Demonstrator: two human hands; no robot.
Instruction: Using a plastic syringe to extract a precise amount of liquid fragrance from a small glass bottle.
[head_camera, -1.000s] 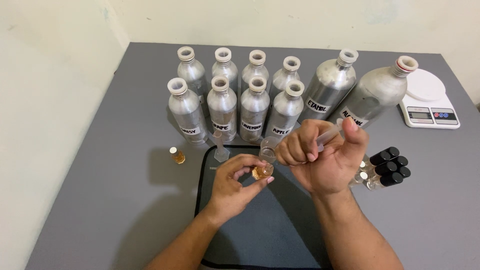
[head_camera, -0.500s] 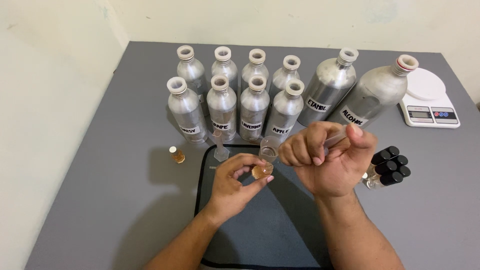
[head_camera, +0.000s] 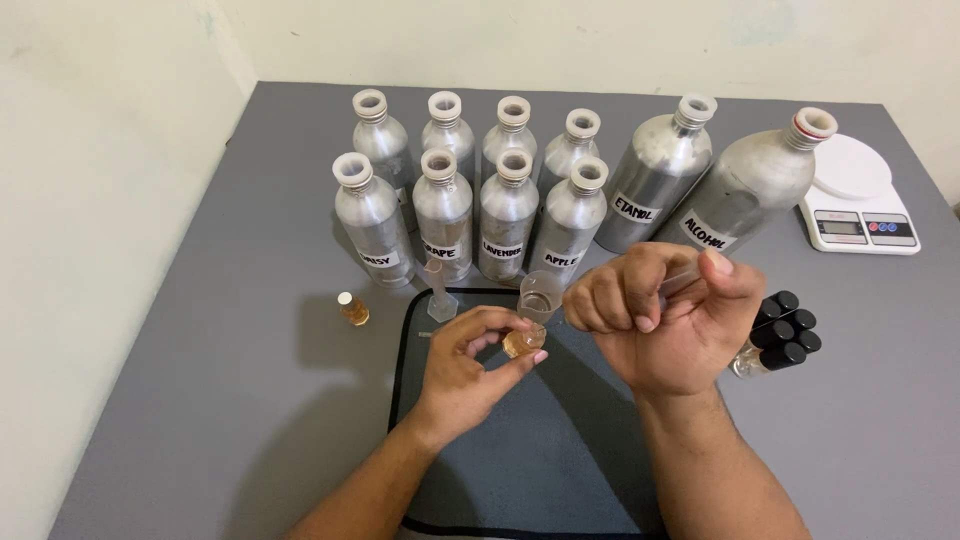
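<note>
While the left hand (head_camera: 470, 365) is pinching a small amber vial (head_camera: 523, 343) over the dark mat (head_camera: 520, 450) on the worktop (head_camera: 230, 380), the right hand (head_camera: 665, 320) is gripping a syringe (head_camera: 678, 281), thumb on plunger, apparently dispensing into it; steady aim needed.

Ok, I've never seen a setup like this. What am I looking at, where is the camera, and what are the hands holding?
No machine here: a person works with two bare hands, filmed by a camera worn on the head, looking down at a grey table. The left hand pinches a small vial of amber liquid over a dark mat. The right hand grips a clear plastic syringe, thumb on its end. Behind stand ten silver metal bottles, a small clear cup, a white kitchen scale, black-capped vials and another amber vial.
</note>
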